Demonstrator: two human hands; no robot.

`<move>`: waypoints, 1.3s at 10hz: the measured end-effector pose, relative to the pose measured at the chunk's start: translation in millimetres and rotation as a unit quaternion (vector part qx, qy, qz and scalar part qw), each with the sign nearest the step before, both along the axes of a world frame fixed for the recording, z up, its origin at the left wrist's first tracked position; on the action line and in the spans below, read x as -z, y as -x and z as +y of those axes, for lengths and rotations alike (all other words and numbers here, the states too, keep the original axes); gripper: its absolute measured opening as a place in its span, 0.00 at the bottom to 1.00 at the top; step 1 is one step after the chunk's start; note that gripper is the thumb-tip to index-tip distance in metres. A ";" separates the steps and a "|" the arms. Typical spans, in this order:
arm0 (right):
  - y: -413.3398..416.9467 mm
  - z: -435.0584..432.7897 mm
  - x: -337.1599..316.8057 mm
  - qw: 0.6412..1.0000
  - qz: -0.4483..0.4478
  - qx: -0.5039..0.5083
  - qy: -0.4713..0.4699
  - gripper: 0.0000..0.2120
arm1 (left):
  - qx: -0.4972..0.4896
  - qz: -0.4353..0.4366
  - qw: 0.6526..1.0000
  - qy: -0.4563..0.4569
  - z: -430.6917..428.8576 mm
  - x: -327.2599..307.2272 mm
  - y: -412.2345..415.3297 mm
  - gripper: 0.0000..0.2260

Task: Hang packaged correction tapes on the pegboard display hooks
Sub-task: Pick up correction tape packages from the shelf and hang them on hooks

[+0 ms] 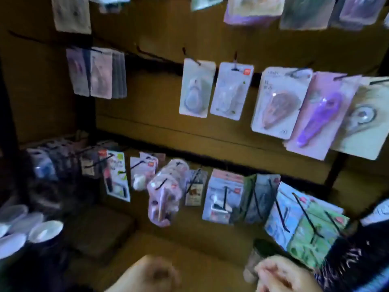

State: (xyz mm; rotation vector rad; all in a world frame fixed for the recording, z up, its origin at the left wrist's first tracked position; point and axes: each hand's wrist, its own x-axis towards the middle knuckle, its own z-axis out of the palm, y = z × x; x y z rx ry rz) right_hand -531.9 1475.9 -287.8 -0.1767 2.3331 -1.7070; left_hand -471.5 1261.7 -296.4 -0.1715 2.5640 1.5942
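Packaged correction tapes, hung on black wire hooks across a brown pegboard [157, 102]. Middle row, from the centre rightward: white-card pack [196, 88]; second white-card pack [230, 90] just beside it; pack with a pinkish-brown dispenser [281, 102]; pack with a purple dispenser [320, 116], overlapping its neighbours; pale pack [362, 119] at the right edge. Further left on the same row, a stacked group of packs [96, 72]; between that group and the white-card pack, a black wire hook [151, 55] juts from the board. Lower row, all tilted toward the camera: green-and-white pack [117, 175], pink bundle [164, 192], blue-card packs [223, 197], blue-and-green packs [305, 224]. Top row: more packs [252, 9], cut by the frame edge. Lower left: pale rounded items [45, 230], too blurred to identify. Bottom edge: left hand [151, 275] and right hand [282, 277], both low, in front of the board and well below the hung packs; both badly blurred, so whether the fingers are open, closed or gripping anything cannot be told. Lower right corner: dark sleeve with pale lettering [347, 266].
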 end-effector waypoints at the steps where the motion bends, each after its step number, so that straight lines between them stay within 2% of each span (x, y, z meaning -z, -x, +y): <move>1: 18.5 14.8 89.1 0.997 -0.080 -0.005 -0.017 0.06 | 0.054 -0.102 0.992 0.057 2.6 76.2 31.6 0.13; 2: 30.1 12.7 133.4 0.991 -0.103 -0.008 -0.086 0.11 | 0.068 -0.202 0.977 0.016 17.1 122.7 52.4 0.12; 4: 60.3 5.9 220.1 0.972 -0.146 0.030 -0.181 0.12 | 0.032 -0.244 0.969 0.010 48.4 205.2 92.5 0.14; 5: 74.6 11.3 250.1 0.959 -0.169 0.038 -0.226 0.16 | 0.049 -0.253 0.966 0.023 62.4 234.2 103.8 0.16; 6: 86.4 19.0 265.4 0.950 -0.194 0.051 -0.239 0.10 | 0.063 -0.275 0.959 0.022 71.2 255.2 116.0 0.17; 7: 95.3 31.5 279.8 0.938 -0.190 0.096 -0.274 0.10 | 0.068 -0.284 0.956 0.025 84.0 277.3 127.2 0.17; 8: 99.1 44.9 290.4 0.930 -0.171 0.157 -0.283 0.07 | 0.078 -0.253 0.964 0.031 101.2 282.1 138.2 0.11; 9: 101.0 52.8 296.6 0.916 -0.159 0.161 -0.330 0.13 | 0.049 -0.222 0.974 0.001 115.7 291.4 149.0 0.13; 10: 110.2 54.5 305.8 0.909 -0.156 0.138 -0.360 0.18 | 0.081 -0.229 0.970 -0.018 130.3 307.7 156.9 0.20; 11: 119.9 51.9 318.9 0.899 -0.174 0.106 -0.387 0.25 | 0.084 -0.239 0.967 0.008 140.8 317.6 163.8 0.26; 12: 125.0 50.5 337.2 0.893 -0.191 0.101 -0.395 0.31 | 0.062 -0.252 0.966 -0.001 144.7 324.4 171.3 0.25; 13: 124.6 45.2 336.3 0.877 -0.188 0.090 -0.433 0.28 | 0.056 -0.264 0.963 0.002 146.2 333.2 178.0 0.24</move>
